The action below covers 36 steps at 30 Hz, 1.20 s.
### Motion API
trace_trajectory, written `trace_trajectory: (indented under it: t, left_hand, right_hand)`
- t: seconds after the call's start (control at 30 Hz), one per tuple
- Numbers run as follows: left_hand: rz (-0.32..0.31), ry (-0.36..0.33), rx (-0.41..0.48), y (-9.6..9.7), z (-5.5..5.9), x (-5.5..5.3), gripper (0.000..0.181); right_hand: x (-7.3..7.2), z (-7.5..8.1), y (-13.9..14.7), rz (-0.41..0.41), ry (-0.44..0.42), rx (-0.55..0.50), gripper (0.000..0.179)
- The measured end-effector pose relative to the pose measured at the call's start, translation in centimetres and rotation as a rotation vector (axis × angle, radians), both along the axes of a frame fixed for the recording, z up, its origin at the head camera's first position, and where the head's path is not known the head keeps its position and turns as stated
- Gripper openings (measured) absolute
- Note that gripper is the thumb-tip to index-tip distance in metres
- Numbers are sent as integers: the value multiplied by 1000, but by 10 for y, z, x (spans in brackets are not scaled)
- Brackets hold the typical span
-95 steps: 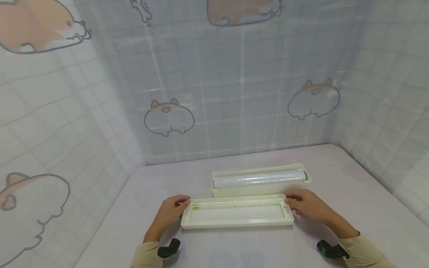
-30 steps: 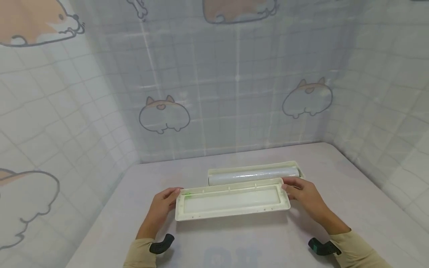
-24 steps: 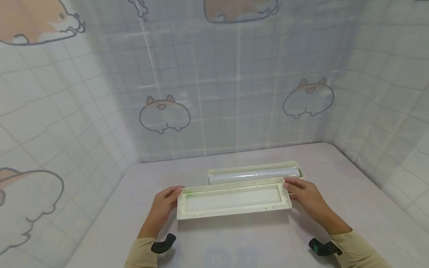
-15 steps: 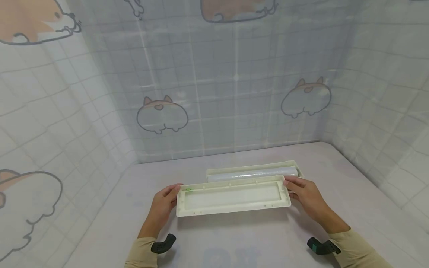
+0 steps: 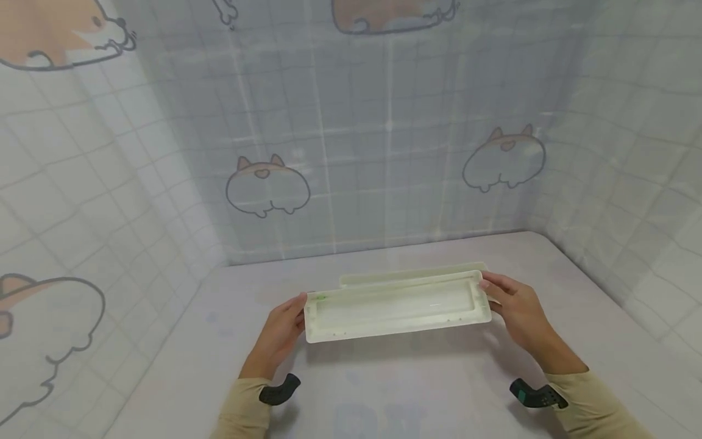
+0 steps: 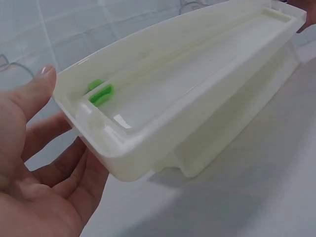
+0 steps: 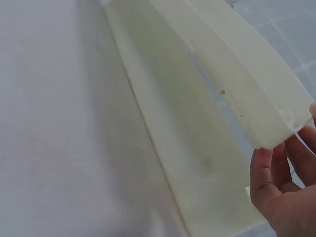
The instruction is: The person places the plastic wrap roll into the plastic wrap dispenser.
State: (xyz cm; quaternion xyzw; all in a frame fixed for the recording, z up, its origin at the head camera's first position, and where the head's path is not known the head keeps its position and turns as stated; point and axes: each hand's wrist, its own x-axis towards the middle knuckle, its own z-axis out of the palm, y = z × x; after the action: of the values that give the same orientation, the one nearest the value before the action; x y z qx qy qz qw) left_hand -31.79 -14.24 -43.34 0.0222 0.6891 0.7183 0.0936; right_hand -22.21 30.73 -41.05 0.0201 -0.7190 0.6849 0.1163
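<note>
A cream-coloured plastic lid with a long clear window is tilted in the air, its inner side toward me. My left hand grips its left end, thumb at the upper edge and fingers beneath. At the right end my right hand pinches the corner between thumb and fingers. A small green slider sits inside the lid near the left end. Beneath and behind the lid stands the matching long box; in the head view only its back rim shows, and the film roll in it is hidden.
A pale table carries the box. A grey tiled-pattern curtain with cartoon dogs hangs behind it, and similar sheets close in both sides. Black wrist devices sit at both cuffs.
Both hands have raised the lid off its lower spot in front of the box and moved it away from me, over the box. The white film roll, seen earlier, is now covered.
</note>
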Motion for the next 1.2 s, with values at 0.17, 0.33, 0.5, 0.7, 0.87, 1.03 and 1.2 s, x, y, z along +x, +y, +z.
trace_trajectory:
  t: [0.17,0.33,0.5,0.7,0.87,1.03,1.2]
  left_hand:
    - [-12,33,-4,4,7,-3,59]
    - [-32,52,-60,6,20,-7,61]
    - [-35,23,-34,4,26,-9,64]
    - [-47,7,-1,1,26,-5,62]
    - [-30,14,-74,3,27,0,60]
    - [-39,20,-59,6,30,2,54]
    - [-36,53,-34,12,37,1,56]
  right_hand:
    - [-2,5,2,-21,21,-41,63]
    - [-7,16,2,-55,32,-22,61]
    - [-15,28,-2,-67,67,-19,59]
    - [-17,35,-7,-105,93,80,55]
    - [-16,33,-8,-130,132,153,51]
    - [-17,34,-5,-103,181,100,49]
    - [-16,35,1,-67,208,-5,47]
